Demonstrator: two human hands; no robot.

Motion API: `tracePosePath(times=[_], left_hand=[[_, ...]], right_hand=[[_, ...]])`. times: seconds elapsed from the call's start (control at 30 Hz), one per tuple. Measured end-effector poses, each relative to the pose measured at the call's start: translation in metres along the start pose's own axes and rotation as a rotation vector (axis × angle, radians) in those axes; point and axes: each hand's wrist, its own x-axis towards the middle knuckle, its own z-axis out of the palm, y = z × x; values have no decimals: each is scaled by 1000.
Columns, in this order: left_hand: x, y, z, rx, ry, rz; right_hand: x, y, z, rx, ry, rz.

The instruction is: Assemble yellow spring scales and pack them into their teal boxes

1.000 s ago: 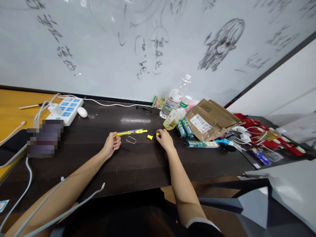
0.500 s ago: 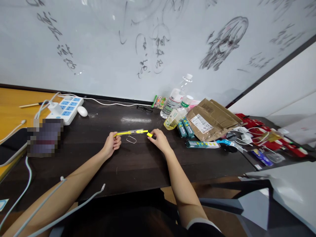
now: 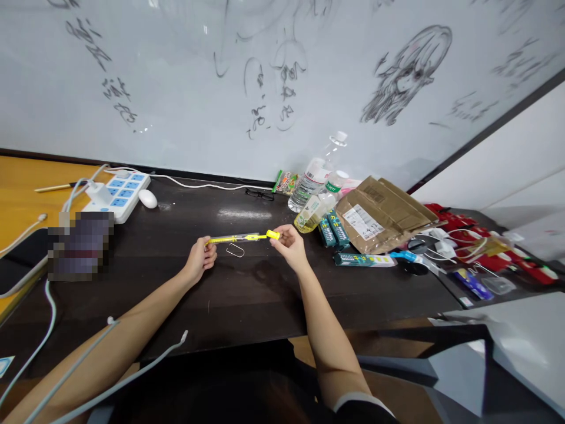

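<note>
My left hand (image 3: 202,259) is closed around the left end of a slim yellow-and-clear stick (image 3: 236,238), held level just over the dark table. A narrow yellow rod forms its right tip. Between the thumb and fingers of my right hand (image 3: 292,244) is a small yellow block (image 3: 272,234), lined up with that tip. Whether block and tip touch, I cannot tell. Below the stick, a thin pale wire loop (image 3: 235,251) lies on the table.
White cables cross the left side near a power strip (image 3: 118,197) and a white mouse (image 3: 148,199). To the right stand a large water bottle (image 3: 306,185) and a smaller bottle (image 3: 311,213). Green boxes (image 3: 364,259) and a cardboard parcel (image 3: 384,212) lie beside them.
My right hand has shifted slightly right and up. The yellow block has turned, showing a larger face, and now sits higher, level with the rod. My left hand stays almost still.
</note>
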Motion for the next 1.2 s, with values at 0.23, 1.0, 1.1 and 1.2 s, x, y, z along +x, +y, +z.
tracePosePath(times=[0.23,1.0,1.1,1.2], left_hand=[[0,-1,0,3,2,15],[-1,-1,2,47,17,19],[-1,-1,2,47,19,21],[-1,-1,2,48,23,24]], right_hand=[[0,-3,-1,-20,16,-15],[-3,-3,1,-54,-52,5],[-4,-2,2,-34,-75,12],[-4,0,3,-2,-90,17]])
